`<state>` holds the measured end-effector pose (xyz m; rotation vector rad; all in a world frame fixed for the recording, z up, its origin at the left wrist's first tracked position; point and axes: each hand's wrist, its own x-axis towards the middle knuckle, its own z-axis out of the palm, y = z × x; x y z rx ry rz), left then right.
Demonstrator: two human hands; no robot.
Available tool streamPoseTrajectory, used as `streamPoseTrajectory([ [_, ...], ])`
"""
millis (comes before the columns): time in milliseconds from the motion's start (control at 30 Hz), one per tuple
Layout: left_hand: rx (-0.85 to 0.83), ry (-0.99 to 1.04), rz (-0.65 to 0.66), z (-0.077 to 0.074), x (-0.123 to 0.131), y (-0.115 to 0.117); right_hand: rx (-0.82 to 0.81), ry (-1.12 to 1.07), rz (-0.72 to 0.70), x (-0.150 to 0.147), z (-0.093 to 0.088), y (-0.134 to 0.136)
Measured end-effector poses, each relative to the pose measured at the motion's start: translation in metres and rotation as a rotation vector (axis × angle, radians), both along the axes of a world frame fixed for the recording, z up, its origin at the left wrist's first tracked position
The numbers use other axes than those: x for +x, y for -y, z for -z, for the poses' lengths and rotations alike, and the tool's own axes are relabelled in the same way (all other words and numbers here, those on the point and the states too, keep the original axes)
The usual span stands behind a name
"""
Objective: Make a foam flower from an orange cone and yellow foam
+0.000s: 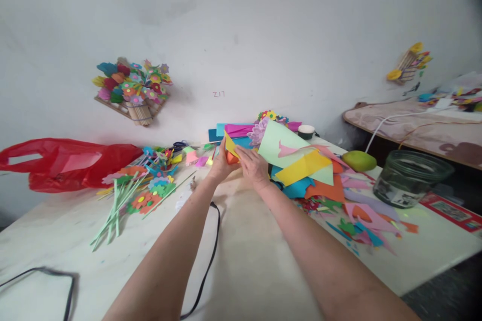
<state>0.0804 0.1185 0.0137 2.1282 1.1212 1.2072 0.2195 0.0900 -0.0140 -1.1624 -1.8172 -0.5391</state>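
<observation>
Both hands meet above the middle of the table, around a folded or stacked piece of craft sheet. Its yellow part sticks up between them, and an orange part shows below it. My left hand is closed on the left side of these sheets, with its thumb pointing up. My right hand presses its fingers together on the yellow sheet's lower right edge. Fingertips partly hide the sheets. Just right of my right hand lie a pale green sheet and a yellow strip.
On the left are a red plastic bag, green stems, foam flowers and dark scissors. A black cable crosses the table near my left forearm. Right: scraps, a green mango-like fruit, a glass jar.
</observation>
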Motion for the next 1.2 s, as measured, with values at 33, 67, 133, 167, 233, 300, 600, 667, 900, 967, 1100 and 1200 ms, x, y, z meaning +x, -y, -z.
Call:
streamPoseTrajectory([
  [33, -0.006, -0.011, -0.003, 0.0, 0.0, 0.0, 0.015, -0.01, -0.011, 0.001, -0.001, -0.001],
  [67, -0.016, -0.018, -0.007, 0.0, 0.0, 0.0, 0.03, -0.022, -0.02, 0.002, -0.001, -0.001],
  [133, -0.032, -0.027, -0.028, 0.001, 0.0, -0.001, 0.057, -0.046, -0.039, 0.003, -0.002, -0.003],
  [167, -0.03, -0.031, -0.046, 0.002, 0.0, -0.002, 0.069, -0.053, -0.053, 0.003, -0.003, -0.003],
  [233, -0.002, -0.027, -0.068, 0.003, 0.0, -0.003, 0.087, -0.052, -0.089, 0.002, -0.003, -0.003],
  [300, 0.03, -0.005, -0.057, 0.004, 0.0, -0.004, 0.091, -0.032, -0.127, 0.0, -0.004, -0.002],
  [600, 0.175, -0.03, 0.01, -0.006, -0.003, 0.0, 0.071, 0.002, -0.168, -0.001, -0.005, 0.001],
  [667, 0.191, -0.05, 0.026, -0.006, -0.002, 0.0, 0.075, 0.014, -0.164, 0.0, -0.005, 0.001],
  [900, 0.108, -0.055, -0.115, -0.001, -0.001, -0.001, 0.067, 0.026, -0.15, -0.001, -0.003, 0.001],
  [967, 0.117, -0.048, -0.142, -0.001, -0.001, 0.0, 0.062, 0.016, -0.146, -0.001, -0.001, 0.001],
  [1100, 0.163, -0.038, -0.182, -0.002, -0.004, -0.002, 0.008, -0.006, -0.081, 0.0, 0.003, 0.001],
  [1200, 0.169, -0.048, -0.195, -0.003, -0.006, -0.005, -0.078, -0.018, 0.01, 0.003, 0.004, 0.002],
])
